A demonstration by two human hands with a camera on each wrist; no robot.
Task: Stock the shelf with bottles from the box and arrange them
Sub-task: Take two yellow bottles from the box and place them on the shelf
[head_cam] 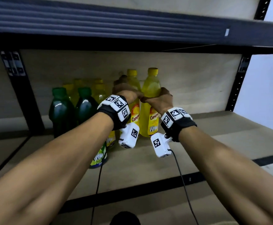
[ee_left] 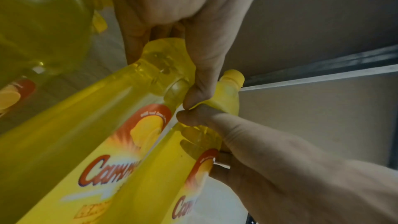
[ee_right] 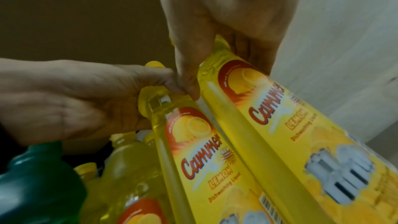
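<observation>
Two yellow lemon dishwashing bottles stand side by side on the shelf board (head_cam: 205,143). My left hand (head_cam: 124,92) grips the left yellow bottle (head_cam: 133,82) round its neck, as the left wrist view shows on that bottle (ee_left: 120,108). My right hand (head_cam: 164,98) grips the right yellow bottle (head_cam: 150,85) at its shoulder, also seen as the nearer bottle (ee_right: 280,125). The two thumbs touch between the bottles. The left bottle's base is hidden behind my wrist.
Two green bottles (head_cam: 60,111) (head_cam: 85,109) stand at the left front, with more yellow bottles (head_cam: 98,90) behind them. The upper shelf (head_cam: 132,25) hangs low overhead. Black uprights (head_cam: 237,88) frame the bay. Bare board lies to the right of the bottles.
</observation>
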